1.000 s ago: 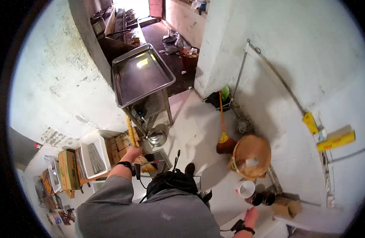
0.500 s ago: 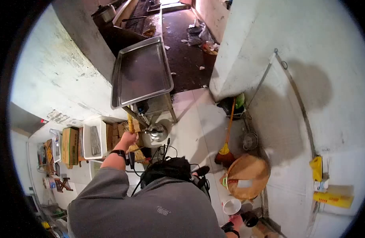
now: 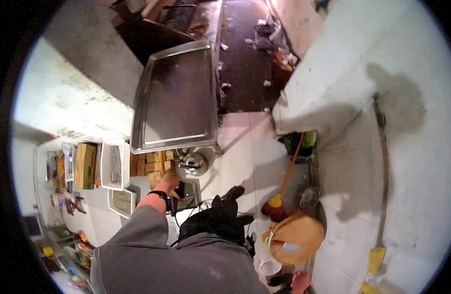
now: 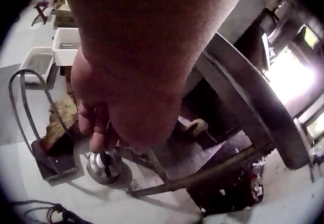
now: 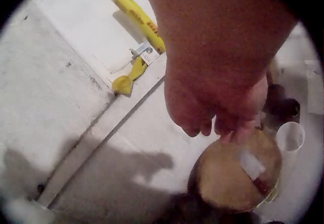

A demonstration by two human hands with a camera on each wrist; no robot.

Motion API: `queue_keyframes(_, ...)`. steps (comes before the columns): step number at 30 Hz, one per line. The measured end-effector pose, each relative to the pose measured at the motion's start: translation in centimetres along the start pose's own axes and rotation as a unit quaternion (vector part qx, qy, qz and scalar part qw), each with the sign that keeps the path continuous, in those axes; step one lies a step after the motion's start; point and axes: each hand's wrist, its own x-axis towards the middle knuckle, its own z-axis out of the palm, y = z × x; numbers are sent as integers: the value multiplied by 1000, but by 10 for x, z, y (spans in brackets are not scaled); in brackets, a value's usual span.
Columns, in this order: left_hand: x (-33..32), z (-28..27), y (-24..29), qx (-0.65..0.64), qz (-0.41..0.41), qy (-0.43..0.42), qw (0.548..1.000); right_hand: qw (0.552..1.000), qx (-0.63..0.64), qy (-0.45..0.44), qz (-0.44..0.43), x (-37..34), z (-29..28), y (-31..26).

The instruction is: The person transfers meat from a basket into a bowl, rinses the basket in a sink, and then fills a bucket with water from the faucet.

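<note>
My left hand (image 3: 169,182) hangs in front of my left side, its fingers loosely curled, with nothing seen in it. In the left wrist view, the fingers (image 4: 98,128) overlap a shiny metal kettle (image 4: 105,167) on the floor. Wood blocks (image 3: 152,166) and a yellow bamboo stick (image 3: 162,161) lie just past that hand in the head view. My right hand (image 3: 300,281) hangs low on the other side, fingers loosely bent and empty. Below it, in the right wrist view, is a round tan-topped container (image 5: 223,178), with a white bucket (image 5: 290,137) beside it.
A large metal tray (image 3: 179,98) on a legged stand is ahead, by a dark-floored passage (image 3: 245,73). A broom (image 3: 289,171) leans at the right wall. White bins (image 3: 115,171) and a cardboard box (image 3: 87,164) line the left. A dustpan (image 4: 54,166) stands near the kettle.
The head view has moved closer to the tray, which now looks larger, and has turned down. The broom and the round container sit lower in view. Both hands still hang at my sides.
</note>
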Motion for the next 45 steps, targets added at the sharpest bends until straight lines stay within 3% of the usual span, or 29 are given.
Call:
queue_keyframes(1, 11, -5, 1, 164, 91, -39, 981, 993, -118, 28, -4, -15, -1, 4)
queue_keyframes(2, 26, -17, 7, 184, 122, -54, 974, 973, -223, 64, -3, -35, 4, 16)
queue_keyframes(4, 46, -49, 38, -9, 32, -92, 995, 975, 37, 217, -22, -84, 49, 27)
queue_keyframes(5, 50, -62, 56, -96, -18, -124, 987, 971, 111, 211, -17, -113, 58, 26)
queue_keyframes(6, 53, -73, 73, -176, -76, -158, 969, 967, 76, 244, -14, -131, 53, 34)
queue_keyframes(8, 68, -85, 91, -311, -223, -211, 899, 953, 55, 297, 1, -159, 37, 66)
queue_keyframes(10, 130, -54, 37, -497, -262, -289, 775, 920, 95, 378, 37, -193, 31, 97)
queue_keyframes(11, 83, -109, 134, -404, -228, -217, 859, 909, 120, 395, 58, -198, 18, 120)
queue_keyframes(14, 87, -134, 220, -365, -191, -199, 889, 872, 201, 435, 98, -235, -6, 184)
queue_keyframes(15, 123, -117, 210, -458, -205, -233, 833, 856, 240, 446, 107, -249, -8, 211)
queue_keyframes(18, 206, -105, 222, -431, -84, -394, 807, 805, 323, 473, 152, -294, -4, 268)
queue_keyframes(19, 230, -102, 234, -411, -39, -459, 787, 772, 431, 454, 110, -302, -29, 336)
queue_keyframes(20, 212, -104, 270, -397, -30, -461, 793, 763, 447, 454, 110, -318, -33, 364)
queue_keyframes(22, 131, -109, 354, -254, 88, -286, 920, 765, 488, 399, 132, -344, -38, 416)
queue_keyframes(23, 101, -96, 380, -237, 99, -290, 922, 742, 568, 328, 138, -355, -44, 452)
queue_keyframes(25, 42, -68, 431, -131, 191, -182, 956, 725, 584, 334, 147, -380, -52, 507)
queue_keyframes(26, 12, -52, 458, -112, 211, -192, 952, 724, 583, 337, 154, -392, -53, 523)
queue_keyframes(28, -51, -15, 504, -66, 143, -214, 964, 704, 629, 305, 124, -419, -68, 531)
queue_keyframes(30, -107, 15, 543, -37, 164, -247, 954, 518, 719, 448, 114, -432, -87, 493)
queue_keyframes(31, -129, 32, 562, -17, 203, -245, 948, 568, 685, 451, 68, -429, -104, 523)
queue_keyframes(32, -149, 46, 582, 3, 242, -240, 940, 575, 664, 473, 66, -435, -122, 508)
queue_keyframes(33, -178, 59, 598, 8, 237, -268, 934, 581, 644, 493, 65, -447, -150, 479)
queue_keyframes(35, -210, 83, 631, 24, 271, -250, 929, 635, 576, 510, 77, -460, -194, 414)
queue_keyframes(37, -236, 115, 666, 26, 294, -242, 924, 629, 664, 346, -210, -434, -261, 527)
queue_keyframes(39, -251, 151, 695, 39, 306, -241, 920, 605, 610, 507, -67, -433, -304, 478)
queue_keyframes(40, -263, 174, 708, 42, 312, -237, 919, 590, 617, 517, -60, -435, -321, 461)
queue_keyframes(42, -288, 223, 740, 89, 321, -235, 913, 639, 546, 540, -31, -443, -355, 443)
queue_keyframes(44, -277, 285, 777, 103, 243, -309, 914, 595, 577, 559, 5, -452, -388, 459)
queue_keyframes(45, -338, 299, 800, 141, 241, -344, 896, 568, 602, 561, 32, -459, -404, 466)
